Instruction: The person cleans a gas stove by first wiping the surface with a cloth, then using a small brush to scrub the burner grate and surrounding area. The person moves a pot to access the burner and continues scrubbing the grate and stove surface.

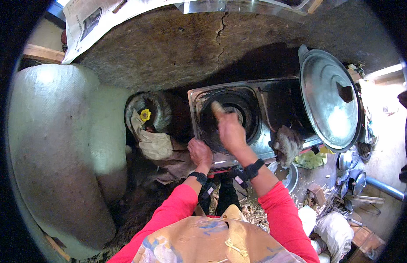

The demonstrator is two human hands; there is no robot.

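Observation:
Before me stands a metal two-burner gas stove (265,144) with a dark, sooty left burner well (203,115). My right hand (232,131) is over that well, closed around a short light-brown object (218,108) that points up and left; blur hides what it is. The stove's front left edge is under my left hand (200,152), whose fingers are bent on the rim; nothing shows in it. A crumpled grey-brown rag (287,144) lies at the front edge, right of my hands. The large metal lid (330,98) covers the stove's right end.
Left of the stove is a gas cylinder (160,108) with a yellow valve knob (145,115) and cloth draped over it. Big woven sacks (55,148) fill the far left. A cracked wall (177,49) rises behind. A basin (293,177), wood chips and white bags (335,230) lie lower right.

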